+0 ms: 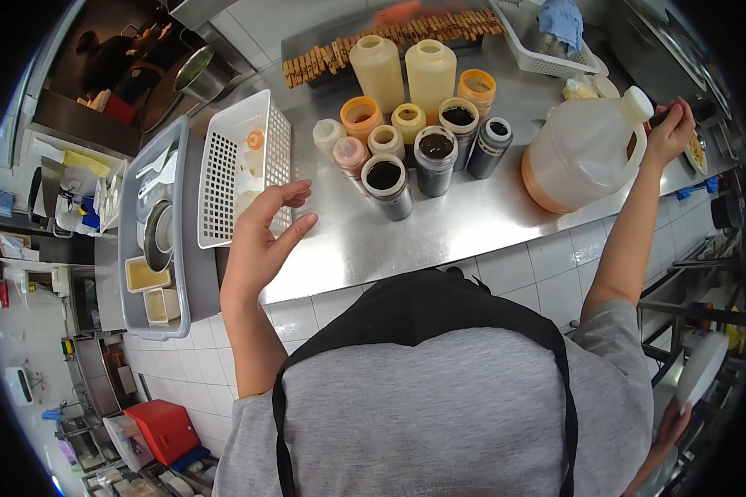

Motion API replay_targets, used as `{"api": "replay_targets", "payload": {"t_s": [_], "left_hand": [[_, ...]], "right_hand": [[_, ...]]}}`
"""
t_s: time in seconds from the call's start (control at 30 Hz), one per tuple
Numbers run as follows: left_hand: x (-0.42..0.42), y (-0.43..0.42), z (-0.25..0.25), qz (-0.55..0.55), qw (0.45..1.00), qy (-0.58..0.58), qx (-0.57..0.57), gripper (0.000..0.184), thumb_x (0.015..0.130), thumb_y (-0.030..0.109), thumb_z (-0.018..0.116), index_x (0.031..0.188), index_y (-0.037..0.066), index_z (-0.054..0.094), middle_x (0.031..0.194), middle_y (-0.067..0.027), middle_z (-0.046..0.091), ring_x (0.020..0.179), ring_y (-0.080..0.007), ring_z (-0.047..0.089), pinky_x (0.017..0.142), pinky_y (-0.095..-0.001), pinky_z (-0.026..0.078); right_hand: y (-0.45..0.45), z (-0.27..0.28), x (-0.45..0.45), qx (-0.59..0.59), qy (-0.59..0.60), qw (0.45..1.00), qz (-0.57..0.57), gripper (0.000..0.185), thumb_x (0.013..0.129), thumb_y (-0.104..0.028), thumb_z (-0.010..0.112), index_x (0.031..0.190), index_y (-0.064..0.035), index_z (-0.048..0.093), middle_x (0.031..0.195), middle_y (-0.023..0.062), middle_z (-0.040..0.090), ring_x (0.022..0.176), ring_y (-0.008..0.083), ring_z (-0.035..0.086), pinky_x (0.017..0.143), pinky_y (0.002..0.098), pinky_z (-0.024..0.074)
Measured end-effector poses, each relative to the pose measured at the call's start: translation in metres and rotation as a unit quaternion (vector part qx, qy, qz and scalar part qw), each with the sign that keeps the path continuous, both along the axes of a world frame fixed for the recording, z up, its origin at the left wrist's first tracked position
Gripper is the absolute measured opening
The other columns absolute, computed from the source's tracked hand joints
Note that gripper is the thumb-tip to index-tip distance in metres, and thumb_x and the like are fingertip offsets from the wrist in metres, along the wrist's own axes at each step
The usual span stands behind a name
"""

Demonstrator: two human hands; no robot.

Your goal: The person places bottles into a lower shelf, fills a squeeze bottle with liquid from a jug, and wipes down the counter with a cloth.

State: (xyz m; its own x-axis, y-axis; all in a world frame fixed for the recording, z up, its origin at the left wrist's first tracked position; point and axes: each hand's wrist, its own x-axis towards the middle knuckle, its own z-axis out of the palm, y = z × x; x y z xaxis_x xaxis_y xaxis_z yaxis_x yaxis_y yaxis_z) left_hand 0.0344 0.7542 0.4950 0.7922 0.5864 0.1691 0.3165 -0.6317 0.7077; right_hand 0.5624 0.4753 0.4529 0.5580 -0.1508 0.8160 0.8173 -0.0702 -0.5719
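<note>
My left hand [265, 236] is open above the steel counter, thumb and fingers apart, at the near right corner of a white perforated basket [224, 178]. In front of me stand several uncapped squeeze bottles. Some hold dark sauce, like the near bottle [387, 189] and the middle bottle [435, 161]; others are orange-rimmed [362, 118] or pale yellow [430, 79]. My right hand [674, 134] is raised beyond the handle of a large translucent jug [578, 153] with orange liquid at its bottom. Its fingers look loosely apart, and a dark thing lies close behind them.
A grey tub [184, 248] with bowls and containers stands left of the basket. Skewers [389, 41] lie in a row at the back. A white crate [547, 58] with a blue cloth sits at the back right. At lower right, another person's hand [675, 424] holds a white plate.
</note>
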Motion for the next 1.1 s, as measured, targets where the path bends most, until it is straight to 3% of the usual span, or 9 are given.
{"api": "replay_targets", "payload": {"t_s": [0.07, 0.3, 0.47, 0.7, 0.77, 0.8, 0.87, 0.93, 1.1], "left_hand": [[-0.004, -0.001, -0.003, -0.005, 1.0, 0.002, -0.004, 0.037, 0.077, 0.008, 0.07, 0.112, 0.001, 0.059, 0.098, -0.0093, 0.064, 0.093, -0.0183, 0.058, 0.084, -0.0297, 0.045], [-0.017, 0.003, -0.012, -0.033, 0.999, 0.015, -0.028, 0.039, 0.077, 0.005, 0.069, 0.114, 0.001, 0.059, 0.101, -0.0091, 0.064, 0.095, -0.0183, 0.059, 0.087, -0.0304, 0.045], [-0.034, 0.008, -0.018, -0.061, 0.997, 0.005, -0.051, 0.037, 0.077, 0.008, 0.069, 0.112, 0.0, 0.059, 0.099, -0.0092, 0.064, 0.092, -0.0182, 0.059, 0.085, -0.0303, 0.045], [-0.024, 0.011, -0.048, -0.219, 0.961, 0.024, -0.167, 0.034, 0.079, 0.006, 0.068, 0.112, 0.002, 0.059, 0.103, -0.0091, 0.063, 0.095, -0.0176, 0.059, 0.086, -0.03, 0.045], [-0.007, 0.004, -0.072, -0.288, 0.939, 0.057, -0.179, 0.034, 0.08, 0.009, 0.068, 0.112, 0.003, 0.059, 0.102, -0.009, 0.063, 0.095, -0.0181, 0.059, 0.086, -0.0298, 0.045], [0.002, -0.002, -0.085, -0.326, 0.926, 0.075, -0.175, 0.034, 0.08, 0.01, 0.068, 0.112, 0.004, 0.059, 0.101, -0.0092, 0.063, 0.094, -0.0185, 0.059, 0.085, -0.0297, 0.045], [0.018, -0.018, -0.109, -0.386, 0.899, 0.131, -0.161, 0.035, 0.08, 0.013, 0.068, 0.112, 0.005, 0.058, 0.105, -0.0099, 0.061, 0.098, -0.0218, 0.058, 0.087, -0.0308, 0.044], [0.033, -0.035, -0.133, -0.465, 0.874, 0.139, -0.02, 0.037, 0.079, 0.015, 0.069, 0.113, 0.007, 0.058, 0.113, -0.0101, 0.058, 0.105, -0.0255, 0.054, 0.09, -0.034, 0.042], [0.072, -0.08, -0.155, -0.483, 0.855, 0.161, 0.1, 0.056, 0.075, 0.018, 0.071, 0.126, 0.013, 0.048, 0.137, -0.0118, 0.037, 0.129, -0.0325, 0.033, 0.104, -0.0541, 0.025]], "right_hand": [[0.008, 0.0, -0.029, -0.108, -0.035, 0.977, -0.179, 0.039, 0.088, -0.032, 0.061, 0.116, -0.0107, 0.046, 0.095, 0.0067, 0.059, 0.074, 0.0161, 0.063, 0.066, 0.0273, 0.051], [0.003, -0.005, -0.001, -0.164, -0.021, 0.944, -0.287, 0.049, 0.082, -0.038, 0.066, 0.117, -0.0142, 0.041, 0.099, 0.0094, 0.059, 0.077, 0.0199, 0.064, 0.067, 0.0311, 0.051], [-0.025, -0.002, -0.033, -0.128, 0.03, 0.973, -0.19, 0.043, 0.084, -0.032, 0.065, 0.114, -0.0104, 0.042, 0.096, 0.0104, 0.059, 0.059, 0.0158, 0.062, 0.061, 0.0291, 0.051], [-0.088, -0.008, -0.172, -0.043, 0.077, 0.989, -0.116, 0.048, 0.08, -0.01, 0.071, 0.118, 0.0001, 0.043, 0.066, 0.0045, 0.056, 0.053, 0.0093, 0.052, 0.052, 0.024, 0.0447], [-0.102, -0.032, -0.208, -0.02, 0.164, 0.981, -0.1, 0.02, 0.081, -0.016, 0.071, 0.088, -0.0017, 0.06, 0.062, 0.0025, 0.055, 0.053, 0.0078, 0.051, 0.052, 0.0221, 0.0406], [-0.113, -0.054, -0.222, -0.009, 0.247, 0.959, -0.138, 0.021, 0.081, -0.022, 0.072, 0.08, -0.0051, 0.06, 0.06, 0.0013, 0.055, 0.052, 0.0073, 0.051, 0.05, 0.021, 0.0378], [-0.118, -0.093, -0.251, -0.002, 0.324, 0.928, -0.185, 0.025, 0.08, -0.028, 0.072, 0.078, -0.0074, 0.058, 0.056, 0.0002, 0.054, 0.051, 0.0069, 0.05, 0.051, 0.021, 0.037], [-0.15, -0.177, -0.255, -0.011, 0.331, 0.905, -0.266, 0.029, 0.079, -0.031, 0.073, 0.078, -0.0067, 0.057, 0.056, 0.001, 0.054, 0.05, 0.0084, 0.051, 0.05, 0.0225, 0.0387], [-0.161, -0.318, -0.301, 0.331, 0.461, 0.772, -0.286, 0.029, 0.082, -0.025, 0.071, 0.075, -0.0075, 0.048, 0.065, 0.0042, 0.056, 0.058, 0.0148, 0.056, 0.055, 0.0291, 0.0476]]}}
